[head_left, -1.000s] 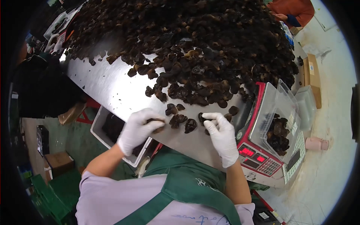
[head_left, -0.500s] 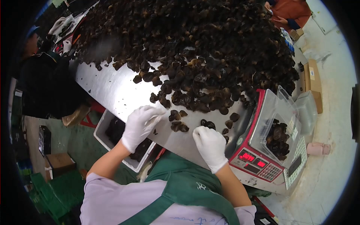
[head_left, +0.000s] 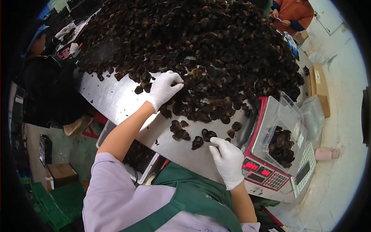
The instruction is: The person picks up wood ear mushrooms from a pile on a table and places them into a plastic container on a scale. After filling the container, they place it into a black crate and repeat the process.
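Note:
My left hand [head_left: 166, 89], in a white glove, reaches to the near edge of a large heap of dark wood-ear-like pieces [head_left: 185, 38]. Its fingers are pinched together at the heap; what they hold, if anything, is too small to tell. My right hand [head_left: 228, 160], also gloved, is beside a few loose dark pieces [head_left: 197, 142] on the metal table [head_left: 170, 149], thumb and forefinger apart, with nothing visible between them. Right of it stands a red scale [head_left: 266, 170] with lit digits, bearing an open clear plastic box [head_left: 282, 145] with dark pieces inside.
Stacked clear lids [head_left: 312, 116] and a cardboard box [head_left: 320, 91] stand beyond the scale. A white bin [head_left: 152, 164] with dark contents is below the table edge. A person in dark clothes [head_left: 48, 89] works at left; another in orange [head_left: 295, 15] stands far right.
My left hand has moved forward from the table edge to the heap. My right hand has shifted slightly right and down, its thumb and forefinger now apart. A dark piece near it lies closer to the edge.

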A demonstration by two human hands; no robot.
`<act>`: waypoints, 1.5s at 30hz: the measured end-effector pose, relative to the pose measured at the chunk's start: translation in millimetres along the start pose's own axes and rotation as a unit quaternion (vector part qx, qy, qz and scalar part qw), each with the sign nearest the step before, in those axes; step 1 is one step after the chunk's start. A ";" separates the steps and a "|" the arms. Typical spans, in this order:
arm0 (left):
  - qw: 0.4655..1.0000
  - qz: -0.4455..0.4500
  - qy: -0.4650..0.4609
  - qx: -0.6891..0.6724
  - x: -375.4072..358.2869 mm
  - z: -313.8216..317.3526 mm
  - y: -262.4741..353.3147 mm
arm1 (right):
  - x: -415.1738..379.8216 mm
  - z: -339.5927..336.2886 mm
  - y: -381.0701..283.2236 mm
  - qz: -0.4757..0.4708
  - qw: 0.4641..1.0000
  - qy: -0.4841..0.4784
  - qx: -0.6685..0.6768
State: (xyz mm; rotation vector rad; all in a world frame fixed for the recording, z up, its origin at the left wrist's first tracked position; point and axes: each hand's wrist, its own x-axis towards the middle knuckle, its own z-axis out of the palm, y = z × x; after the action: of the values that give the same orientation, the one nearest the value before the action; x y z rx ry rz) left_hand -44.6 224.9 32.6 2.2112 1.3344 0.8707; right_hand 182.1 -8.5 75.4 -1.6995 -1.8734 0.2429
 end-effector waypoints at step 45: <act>0.977 0.168 -0.022 0.133 -89.3 69.5 115.7 | -77.0 -171.3 72.7 0.142 0.946 0.273 -0.105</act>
State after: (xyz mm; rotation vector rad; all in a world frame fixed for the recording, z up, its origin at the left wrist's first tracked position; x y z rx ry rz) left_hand 45.9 90.7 28.5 2.7023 1.1285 0.7859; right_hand 335.6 -112.5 153.9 -1.9290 -1.2795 -0.3046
